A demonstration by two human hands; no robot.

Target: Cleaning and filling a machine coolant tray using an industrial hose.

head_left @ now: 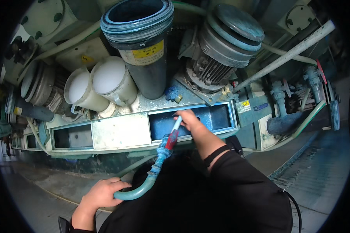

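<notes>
A blue-green hose (138, 193) curves up from the lower middle to a valve with a red lever (171, 141) and a pale nozzle pipe (177, 123). At the lower left, my left hand (106, 192) is closed around the hose. My right hand (189, 119) grips the upper end of the nozzle pipe, its fingers wrapped round it. That end lies over an open trough (216, 116) stained blue inside. Beside the trough, a pale flat cover (121, 132) lies on the machine's long top.
Two white jugs (112, 79) with white contents stand behind the cover. A tall dark cylinder (147, 77) and a grey motor (221, 50) rise behind the trough. Valves and pipes (295, 97) crowd the right. Another opening (73, 136) lies to the left.
</notes>
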